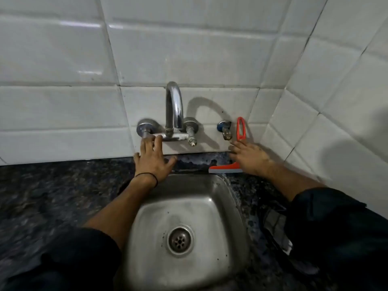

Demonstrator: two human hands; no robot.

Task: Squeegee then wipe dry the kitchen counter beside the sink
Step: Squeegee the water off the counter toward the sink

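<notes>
Viewing no legible writing, I note my right hand (pixel 251 157) wrapped around the red plastic squeegee (pixel 226 169) on the dark speckled stone counter (pixel 52 196), left hand (pixel 152 158) splayed, empty.

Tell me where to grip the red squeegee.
Grip the red plastic squeegee by its handle shaft, below the open loop, coming from the right. It stands against the tiled wall, blade on the dark counter; the right hand already covers the shaft.

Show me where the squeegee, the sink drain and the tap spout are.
squeegee (pixel 225 169): head view, on the blade strip left of the right hand.
sink drain (pixel 180 241): head view, centre of the strainer.
tap spout (pixel 175 103): head view, on the curved chrome pipe.
</notes>
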